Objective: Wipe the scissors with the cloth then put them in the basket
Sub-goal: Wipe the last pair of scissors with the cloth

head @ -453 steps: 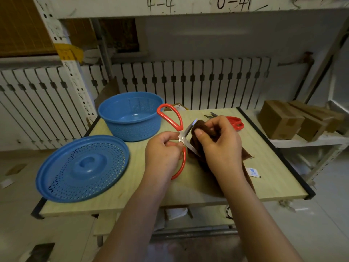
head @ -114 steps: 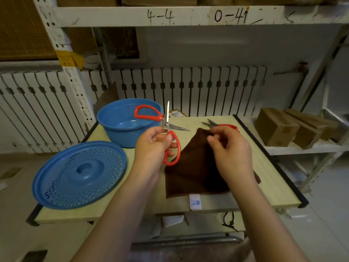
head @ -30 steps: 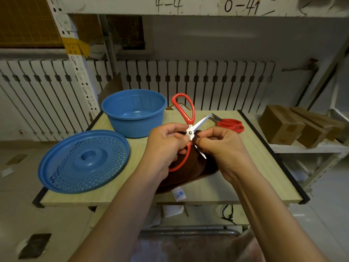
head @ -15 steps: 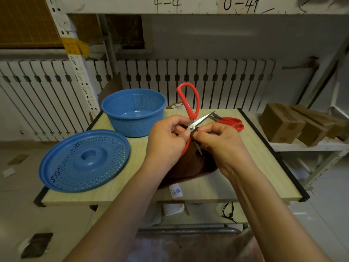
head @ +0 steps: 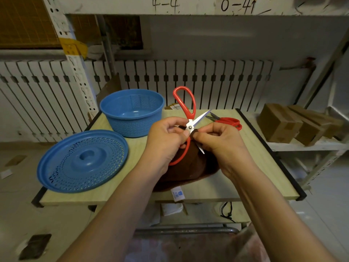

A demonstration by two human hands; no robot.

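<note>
Left hand point(head: 166, 137) curled round the lower red handle of the open scissors point(head: 189, 126), gripping near the pivot and holding them up above the table point(head: 245, 178). Right hand point(head: 217, 140) pinching a fold of brown cloth point(head: 188, 167) onto the lower blade just beside the pivot, thumb and forefinger closed on the fabric; blade tip showing below the fingers. Upper blade bare, pointing up and right; upper handle loop standing free above both hands. Rest of cloth hanging down to the table under the hands, white label point(head: 177, 193) at the front edge.

Step in hand, as judged: wiping, at the lower blade, not yet finished. Basket point(head: 132, 127) empty, standing at the back left, near the left hand. Lid point(head: 83, 161) lying apart at the front left. Second scissors point(head: 226, 121) lying at the back right, untouched.

Next move, as judged: draw the pinched cloth along the blade toward its tip, fingers kept off the edge; repeat on the upper blade; then close the blades, release the cloth and carry the scissors left into the basket.
</note>
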